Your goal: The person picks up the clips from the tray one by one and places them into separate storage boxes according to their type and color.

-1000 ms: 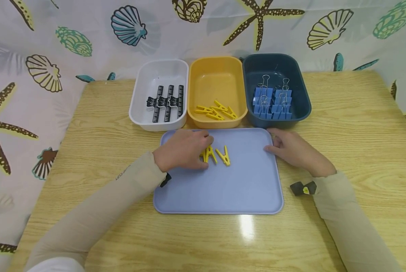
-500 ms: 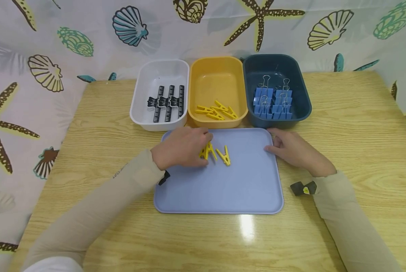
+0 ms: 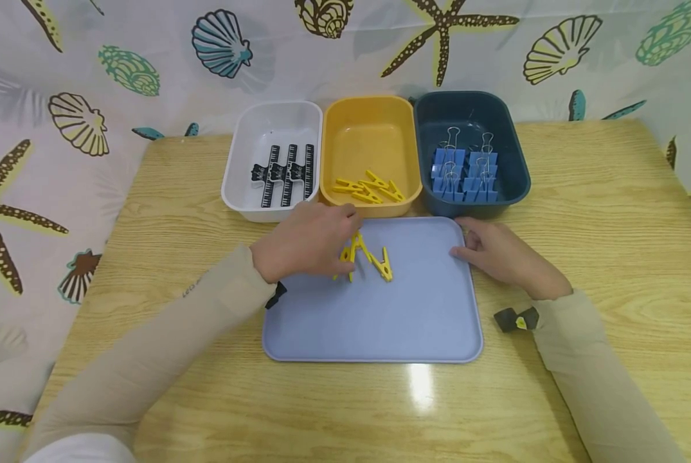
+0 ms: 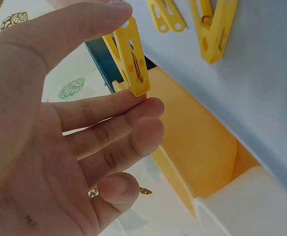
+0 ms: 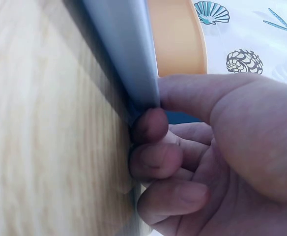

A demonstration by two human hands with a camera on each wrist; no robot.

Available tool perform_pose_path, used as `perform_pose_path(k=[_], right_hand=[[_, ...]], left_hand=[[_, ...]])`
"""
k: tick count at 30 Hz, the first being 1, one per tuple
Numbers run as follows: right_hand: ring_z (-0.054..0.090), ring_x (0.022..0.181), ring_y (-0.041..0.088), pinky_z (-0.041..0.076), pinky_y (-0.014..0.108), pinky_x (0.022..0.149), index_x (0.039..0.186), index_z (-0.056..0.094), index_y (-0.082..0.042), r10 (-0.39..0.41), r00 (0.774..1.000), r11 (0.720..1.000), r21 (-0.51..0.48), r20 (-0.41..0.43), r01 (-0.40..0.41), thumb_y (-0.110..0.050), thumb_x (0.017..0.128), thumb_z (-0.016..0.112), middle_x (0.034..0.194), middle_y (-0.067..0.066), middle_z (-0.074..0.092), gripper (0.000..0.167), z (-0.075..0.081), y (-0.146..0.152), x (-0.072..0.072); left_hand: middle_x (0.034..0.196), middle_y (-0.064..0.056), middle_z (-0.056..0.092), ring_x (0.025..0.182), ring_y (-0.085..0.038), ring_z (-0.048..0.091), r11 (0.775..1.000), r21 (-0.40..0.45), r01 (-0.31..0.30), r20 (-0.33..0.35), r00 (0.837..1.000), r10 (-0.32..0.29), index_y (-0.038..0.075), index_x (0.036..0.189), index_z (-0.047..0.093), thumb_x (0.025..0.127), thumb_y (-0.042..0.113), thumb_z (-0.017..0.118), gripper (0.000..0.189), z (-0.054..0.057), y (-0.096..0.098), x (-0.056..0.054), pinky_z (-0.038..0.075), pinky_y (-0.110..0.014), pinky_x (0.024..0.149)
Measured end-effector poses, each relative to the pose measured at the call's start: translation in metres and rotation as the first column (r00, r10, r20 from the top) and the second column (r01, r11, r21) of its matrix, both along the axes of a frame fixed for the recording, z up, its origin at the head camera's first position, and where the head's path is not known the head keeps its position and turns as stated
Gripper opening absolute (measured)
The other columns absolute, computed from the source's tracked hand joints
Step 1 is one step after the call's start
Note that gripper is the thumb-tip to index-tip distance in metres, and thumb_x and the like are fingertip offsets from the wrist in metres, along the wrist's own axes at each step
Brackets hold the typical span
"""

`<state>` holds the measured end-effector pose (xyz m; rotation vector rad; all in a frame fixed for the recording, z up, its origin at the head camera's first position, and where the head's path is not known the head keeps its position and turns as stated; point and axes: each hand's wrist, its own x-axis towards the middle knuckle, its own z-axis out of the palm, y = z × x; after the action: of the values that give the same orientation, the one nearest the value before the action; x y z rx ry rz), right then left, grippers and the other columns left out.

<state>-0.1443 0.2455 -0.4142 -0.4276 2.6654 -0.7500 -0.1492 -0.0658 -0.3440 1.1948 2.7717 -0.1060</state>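
My left hand point(image 3: 310, 239) is over the upper left part of the blue-grey tray point(image 3: 374, 334). It pinches a yellow clothespin point(image 4: 136, 64) between thumb and index finger; the other fingers are loosely bent below. Two more yellow clothespins lie on the tray close by, one of them the clothespin point(image 3: 383, 265) to the right of the hand. My right hand point(image 3: 498, 254) grips the tray's upper right corner. In the right wrist view its thumb presses on the rim point(image 5: 133, 54) and its fingers curl in under it.
Behind the tray stand three bins side by side: a white bin point(image 3: 238, 138) with black clips, a yellow bin point(image 3: 374, 106) with several yellow clothespins, and a dark blue bin point(image 3: 461, 103) with several blue binder clips. A shell-patterned cloth point(image 3: 351, 64) hangs behind the wooden table point(image 3: 600, 212).
My left hand has shifted slightly up and left towards the bins, and the pinched clothespin has moved up with it. The right hand stays at the tray corner.
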Motion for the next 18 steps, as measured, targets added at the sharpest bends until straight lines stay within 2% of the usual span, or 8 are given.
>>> perform_pose_path(k=[8, 18], right_hand=[[0.046, 0.061, 0.018, 0.036, 0.028, 0.056, 0.132, 0.049, 0.0, 0.004, 1.0, 1.0, 0.002, -0.011, -0.004, -0.018, 0.094, 0.06, 0.069, 0.004, 0.048, 0.043, 0.0, 0.0, 0.0], [0.046, 0.062, 0.018, 0.036, 0.028, 0.057, 0.13, 0.05, 0.0, 0.004, 1.0, 1.0, 0.005, -0.015, -0.004, -0.018, 0.094, 0.06, 0.069, 0.004, 0.047, 0.042, 0.0, -0.001, 0.0]], left_hand=[[0.087, 0.002, 0.054, 0.062, -0.013, 0.051, 1.0, -0.011, 0.002, -0.015, 1.0, -0.002, 0.012, 0.1, 0.063, 0.075, 0.052, 0.075, 0.049, 0.009, 0.002, -0.003, 0.041, -0.027, 0.051], [0.086, 0.002, 0.055, 0.063, -0.014, 0.052, 1.0, -0.014, 0.004, -0.034, 0.999, -0.005, 0.013, 0.104, 0.064, 0.076, 0.049, 0.072, 0.046, 0.017, 0.005, -0.005, 0.04, -0.028, 0.05]])
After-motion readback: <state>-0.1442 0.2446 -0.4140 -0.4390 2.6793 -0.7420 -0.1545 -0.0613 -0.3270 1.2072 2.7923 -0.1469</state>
